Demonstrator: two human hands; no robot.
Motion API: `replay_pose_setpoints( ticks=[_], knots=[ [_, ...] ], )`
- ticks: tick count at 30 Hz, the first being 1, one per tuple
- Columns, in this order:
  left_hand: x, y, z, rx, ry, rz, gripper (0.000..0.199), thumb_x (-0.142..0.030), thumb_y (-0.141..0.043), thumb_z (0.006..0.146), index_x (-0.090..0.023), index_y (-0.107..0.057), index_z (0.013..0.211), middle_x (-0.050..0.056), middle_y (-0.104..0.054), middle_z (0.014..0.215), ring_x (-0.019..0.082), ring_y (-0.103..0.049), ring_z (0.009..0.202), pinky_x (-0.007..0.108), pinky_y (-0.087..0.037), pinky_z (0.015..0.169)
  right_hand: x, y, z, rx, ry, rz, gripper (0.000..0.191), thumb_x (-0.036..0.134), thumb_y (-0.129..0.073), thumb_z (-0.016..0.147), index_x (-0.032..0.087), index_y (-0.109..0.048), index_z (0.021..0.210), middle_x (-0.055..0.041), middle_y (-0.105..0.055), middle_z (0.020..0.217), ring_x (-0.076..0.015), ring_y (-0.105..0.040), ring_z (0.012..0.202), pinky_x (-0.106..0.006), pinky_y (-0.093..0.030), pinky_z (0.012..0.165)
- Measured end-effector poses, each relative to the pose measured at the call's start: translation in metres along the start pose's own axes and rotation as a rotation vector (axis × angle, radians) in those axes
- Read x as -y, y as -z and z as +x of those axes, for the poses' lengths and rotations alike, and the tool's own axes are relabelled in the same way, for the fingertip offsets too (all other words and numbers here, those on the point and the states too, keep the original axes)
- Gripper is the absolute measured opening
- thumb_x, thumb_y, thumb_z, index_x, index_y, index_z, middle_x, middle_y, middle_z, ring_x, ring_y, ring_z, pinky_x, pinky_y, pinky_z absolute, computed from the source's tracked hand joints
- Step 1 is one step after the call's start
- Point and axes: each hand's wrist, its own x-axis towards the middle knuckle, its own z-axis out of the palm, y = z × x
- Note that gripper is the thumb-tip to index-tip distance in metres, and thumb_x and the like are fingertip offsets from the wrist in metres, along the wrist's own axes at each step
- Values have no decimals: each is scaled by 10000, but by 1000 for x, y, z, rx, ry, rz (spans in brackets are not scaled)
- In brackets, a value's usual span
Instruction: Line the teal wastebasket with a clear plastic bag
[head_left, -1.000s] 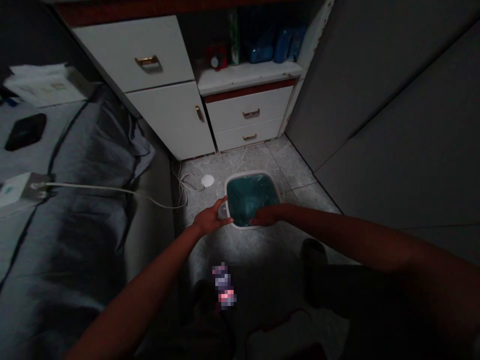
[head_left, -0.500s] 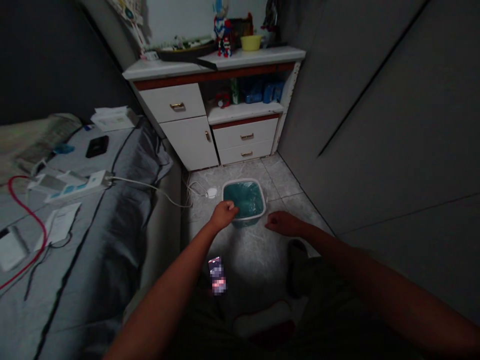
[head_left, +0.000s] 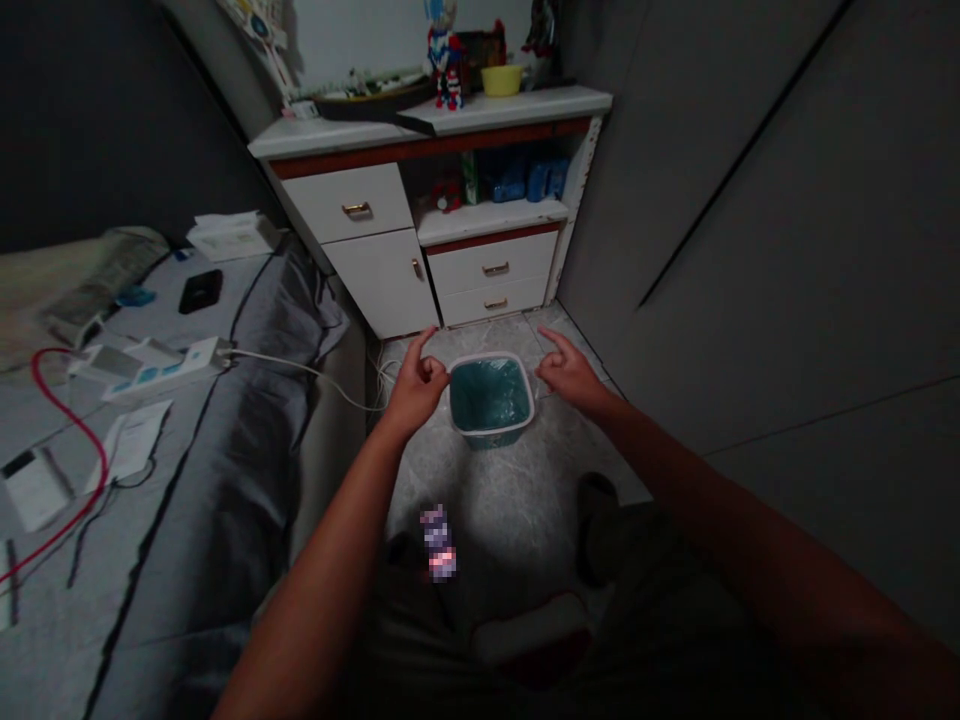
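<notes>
Nearest the camera, below the bin, lie a pixelated object (head_left: 439, 540) that cannot be made out and a dark shoe (head_left: 596, 525).

The left hand (head_left: 420, 385) is half closed, with the index finger raised, and sits just beside the left rim of the bin; contact with the rim cannot be confirmed. The right hand (head_left: 574, 372) is open with the fingers spread, near the right rim and not touching it. The hands are apart, one on each side of the bin, and neither grips anything.

The square white plastic waste bin (head_left: 491, 357) has rounded corners and stands upright on grey marble-pattern floor tiles (head_left: 510, 490). A teal plastic liner (head_left: 489, 398) covers its inside and folds over the rim.

Left of the bin, a white cable (head_left: 315, 372) leads up to a white power strip (head_left: 154, 365) on a bed with a grey cover (head_left: 247, 480). Behind the bin stands a white cabinet with brass drawer handles (head_left: 382, 280), topped by a yellow bowl (head_left: 501, 82). Right of the bin rises a grey panelled wall (head_left: 750, 250).
</notes>
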Motion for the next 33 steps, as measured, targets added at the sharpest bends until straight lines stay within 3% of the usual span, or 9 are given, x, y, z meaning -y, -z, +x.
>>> replay_pose_setpoints(
  ticks=[4, 7, 9, 14, 16, 23, 28, 31, 33],
  knots=[
    [-80, 0, 0, 21, -266, -93, 1041, -201, -767, 825, -337, -213, 1696, -63, -597, 817, 94, -488, 634, 217, -413, 625, 66, 8, -5, -72, 328, 26, 947, 202, -632, 910, 376, -182, 1725, -28, -711, 1017, -137, -557, 658, -245, -502, 562],
    [-97, -4, 3, 18, -349, -76, 1109, -187, -784, 837, -377, -138, 1718, -43, -630, 884, 105, -525, 665, 222, -422, 610, 70, 4, -7, -143, 439, -39, 940, 184, -631, 922, 405, -202, 1729, -42, -709, 1104, -128, -564, 664, -240, -494, 555],
    [-75, -4, 13, 26, -300, -31, 1123, -192, -789, 847, -365, -113, 1727, -33, -648, 913, 110, -550, 683, 223, -442, 618, 48, -1, 2, -114, 408, -98, 938, 176, -639, 907, 383, -238, 1729, -38, -720, 1118, -113, -559, 640, -231, -492, 553],
    [32, 7, 37, 33, -64, 61, 1062, -279, -808, 855, -281, -188, 1718, -6, -714, 935, 81, -527, 592, 197, -436, 576, -25, -2, 44, 45, 214, -177, 1038, 200, -668, 855, 292, -158, 1755, -47, -758, 1155, -88, -532, 582, -215, -503, 550],
    [57, 14, 40, 42, -32, 62, 1087, -291, -821, 846, -279, -177, 1721, 13, -736, 967, 84, -545, 594, 196, -438, 570, -38, 1, 56, 48, 192, -180, 1081, 204, -676, 842, 268, -112, 1762, -61, -759, 1158, -97, -551, 602, -221, -514, 562],
    [44, 26, 42, 3, -64, 32, 1155, -218, -786, 809, -291, -101, 1736, -51, -660, 802, 97, -549, 600, 198, -435, 574, -23, 2, 64, -15, 283, -168, 971, 261, -653, 893, 299, -181, 1740, -59, -713, 1143, -108, -575, 642, -230, -506, 567],
    [32, 24, 35, 2, -39, 70, 868, -308, -791, 819, -239, -418, 1600, -34, -646, 803, 111, -553, 635, 215, -441, 597, -10, 0, 54, -13, 255, -275, 712, 270, -633, 917, 252, -437, 1601, -39, -715, 1061, -117, -574, 644, -247, -494, 613],
    [33, 24, 29, 63, 25, 152, 421, -370, -734, 857, -188, -668, 1230, -29, -603, 750, 117, -532, 638, 230, -435, 611, -16, -7, 45, 221, 183, -467, 339, 279, -649, 924, 188, -687, 1248, -50, -739, 1016, -152, -652, 762, -262, -507, 713],
    [40, 25, 23, 189, 83, 256, 223, -390, -694, 867, -182, -675, 943, -29, -568, 707, 121, -514, 638, 239, -426, 619, -26, -16, 36, 479, 152, -630, 158, 256, -674, 922, 176, -742, 1040, -73, -765, 1030, -188, -700, 908, -269, -510, 818]
  ],
)
